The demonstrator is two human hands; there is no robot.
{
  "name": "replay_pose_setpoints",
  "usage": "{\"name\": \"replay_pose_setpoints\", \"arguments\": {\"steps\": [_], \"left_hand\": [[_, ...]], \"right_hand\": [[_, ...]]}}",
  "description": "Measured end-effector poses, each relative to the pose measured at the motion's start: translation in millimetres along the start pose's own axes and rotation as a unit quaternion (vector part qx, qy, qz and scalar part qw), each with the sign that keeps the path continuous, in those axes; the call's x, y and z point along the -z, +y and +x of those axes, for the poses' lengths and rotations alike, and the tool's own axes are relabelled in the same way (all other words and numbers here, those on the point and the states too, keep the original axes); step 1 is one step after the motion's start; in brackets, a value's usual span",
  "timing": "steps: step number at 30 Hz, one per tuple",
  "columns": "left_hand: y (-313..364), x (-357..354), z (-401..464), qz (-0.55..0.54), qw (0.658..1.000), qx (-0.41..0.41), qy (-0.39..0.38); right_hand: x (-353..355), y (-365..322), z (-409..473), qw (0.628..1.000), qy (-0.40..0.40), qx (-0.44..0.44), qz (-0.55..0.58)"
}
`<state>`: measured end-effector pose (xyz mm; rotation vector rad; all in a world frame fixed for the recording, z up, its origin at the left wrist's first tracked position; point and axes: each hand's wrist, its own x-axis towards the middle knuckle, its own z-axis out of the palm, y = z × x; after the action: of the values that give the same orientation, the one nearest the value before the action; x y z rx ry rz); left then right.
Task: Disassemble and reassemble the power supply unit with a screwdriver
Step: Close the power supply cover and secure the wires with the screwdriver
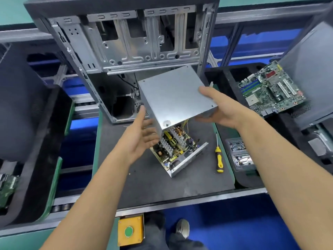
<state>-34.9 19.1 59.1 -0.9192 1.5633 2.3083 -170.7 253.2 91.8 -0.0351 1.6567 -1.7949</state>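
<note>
While the power supply cover [175, 91] hangs tilted over the open power supply base [177, 150], I treat this as the lift-off or refit of the lid — I cannot tell which from here. My right hand [221, 109] grips the cover at its right edge, thumb on top and fingers curled beneath. My left hand [142, 134] is spread, fingers straight, palm against the cover's left side wall, steadying it and holding nothing.

To do this well, I want the cover level before it moves, so its folded wall does not scrape the heatsinks [169, 141] or snag the yellow wires [183, 127] rising from the circuit board. I judge the left palm should guide the side wall along the base's edge, and the right hand carry the weight.

The cover sits above and slightly behind the base, its near lower corner just over the board; the base rests on the dark mat [162, 184], partly under my left hand. The yellow-handled screwdriver [218, 156] lies on the mat to the right of the base, apart from both hands. The empty computer case [126, 42] stands behind, and a motherboard [272, 89] lies further right — neither in the way.
</note>
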Motion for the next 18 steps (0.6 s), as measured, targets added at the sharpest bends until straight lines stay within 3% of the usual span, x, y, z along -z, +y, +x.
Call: {"name": "replay_pose_setpoints", "arguments": {"steps": [8, 18], "left_hand": [[-18, -2, -2, 0.145, 0.988, -0.014, 0.055], [-73, -20, -16, 0.131, 0.981, -0.041, 0.137]], "right_hand": [[-1, 15, 18, 0.99, -0.045, -0.081, -0.11], [18, 65, 18, 0.972, -0.032, -0.111, -0.205]]}}
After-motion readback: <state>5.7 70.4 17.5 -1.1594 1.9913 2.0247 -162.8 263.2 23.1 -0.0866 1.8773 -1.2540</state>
